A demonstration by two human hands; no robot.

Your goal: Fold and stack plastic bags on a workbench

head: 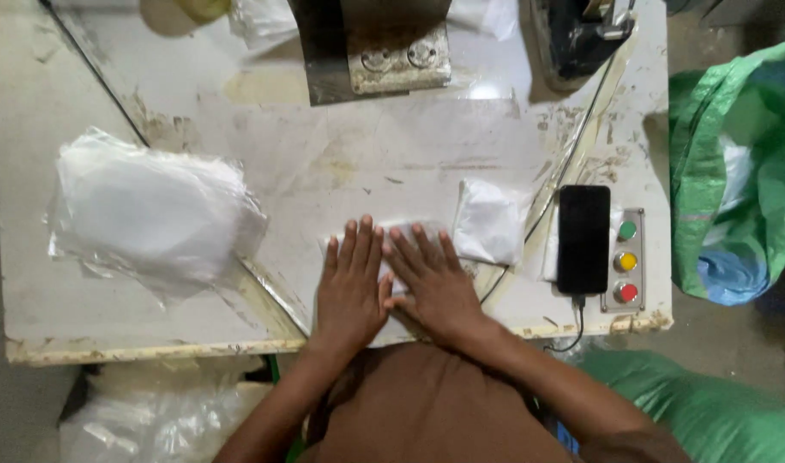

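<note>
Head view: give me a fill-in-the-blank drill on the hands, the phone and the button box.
1. Both hands, left hand and right hand, press flat on a white ____ packet.
2. The black phone lies just left of a box with ____ round buttons.
3. The button nearest the table's front edge is ____.
4. The big stack of clear bags lies to the ____ of the hands.

Missing words: plastic; three; red; left
</note>
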